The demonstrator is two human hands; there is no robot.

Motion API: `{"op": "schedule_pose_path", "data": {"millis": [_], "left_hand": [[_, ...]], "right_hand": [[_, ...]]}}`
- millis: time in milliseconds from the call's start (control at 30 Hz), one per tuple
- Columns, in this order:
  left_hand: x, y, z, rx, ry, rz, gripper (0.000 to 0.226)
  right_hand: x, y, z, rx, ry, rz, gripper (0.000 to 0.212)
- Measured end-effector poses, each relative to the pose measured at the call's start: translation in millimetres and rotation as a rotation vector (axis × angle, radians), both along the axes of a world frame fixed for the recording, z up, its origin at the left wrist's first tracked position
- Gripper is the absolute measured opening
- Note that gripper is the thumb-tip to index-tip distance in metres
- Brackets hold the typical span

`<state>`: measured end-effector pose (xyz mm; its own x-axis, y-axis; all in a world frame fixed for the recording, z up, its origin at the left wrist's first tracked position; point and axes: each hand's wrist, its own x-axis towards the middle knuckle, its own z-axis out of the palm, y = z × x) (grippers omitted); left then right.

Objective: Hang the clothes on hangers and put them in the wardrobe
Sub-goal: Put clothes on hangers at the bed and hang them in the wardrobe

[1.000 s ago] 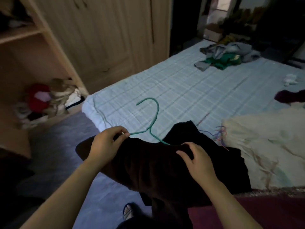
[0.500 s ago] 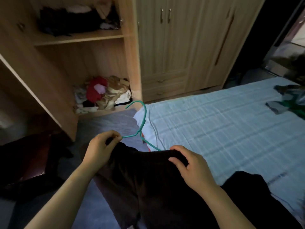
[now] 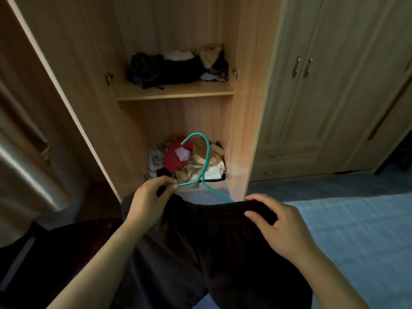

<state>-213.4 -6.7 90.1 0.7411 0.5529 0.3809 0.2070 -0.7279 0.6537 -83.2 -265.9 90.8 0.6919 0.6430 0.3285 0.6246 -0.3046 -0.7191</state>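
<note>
Fingers [image 3: 167,181] pinched on a green hanger [image 3: 207,157], facing the open wardrobe [image 3: 239,121]

Far to the left, the wardrobe's open door [image 3: 73,103] stands edge-on to me. My left hand [image 3: 147,204] comes next: thumb and fingertips are closed tight on the end of the hanger's left arm. A corner of the dark garment [image 3: 211,253] is bunched just under the palm, but I cannot tell whether that cloth is inside the pinch too.

From the pinch the hanger rises tilted, its hook curling up in front of the lower compartment. There a jumbled pile of clothes [image 3: 172,159] — red, cream, white — lies on the bottom board. Above it a shelf [image 3: 174,91] carries a second, mostly dark heap [image 3: 169,68].

The hanger's right arm slopes down and disappears into the garment's gathered waistband. The waistband stretches across between my two hands, and the rest of the garment hangs below them. My right hand [image 3: 283,228] grips the right end of that waistband — fingers curled over the top edge, thumb laid on the near side.

Right of the open compartment are closed wardrobe doors [image 3: 316,90] with a pair of handles. The bed [image 3: 356,237], under a pale blue cover, fills the lower right corner beside my right arm.
</note>
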Motion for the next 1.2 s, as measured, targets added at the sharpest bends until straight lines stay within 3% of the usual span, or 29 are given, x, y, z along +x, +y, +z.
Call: {"op": "schedule_pose_path", "data": {"millis": [133, 367, 467, 567, 867, 1067, 1200], "left_hand": [[85, 77, 14, 0.083, 0.007, -0.016, 0.003], [249, 208, 83, 0.192, -0.080, 0.041, 0.003], [305, 260, 114, 0.289, -0.159, 0.103, 0.024], [351, 306, 136, 0.282, -0.162, 0.141, 0.039], [507, 430, 245, 0.400, -0.399, -0.058, 0.064], [616, 511, 339, 0.466, -0.489, -0.208, 0.060], [670, 553, 391, 0.498, -0.520, -0.188, 0.057]], "right_hand": [[79, 76, 3, 0.036, -0.051, -0.039, 0.040], [228, 214, 61, 0.151, -0.148, -0.197, 0.022], [283, 268, 95, 0.187, -0.167, -0.198, 0.015], [331, 315, 132, 0.218, -0.207, -0.189, 0.023], [465, 438, 268, 0.462, -0.391, -0.345, 0.028], [548, 515, 393, 0.535, -0.478, -0.479, 0.019], [594, 555, 464, 0.545, -0.530, -0.499, 0.016]]}}
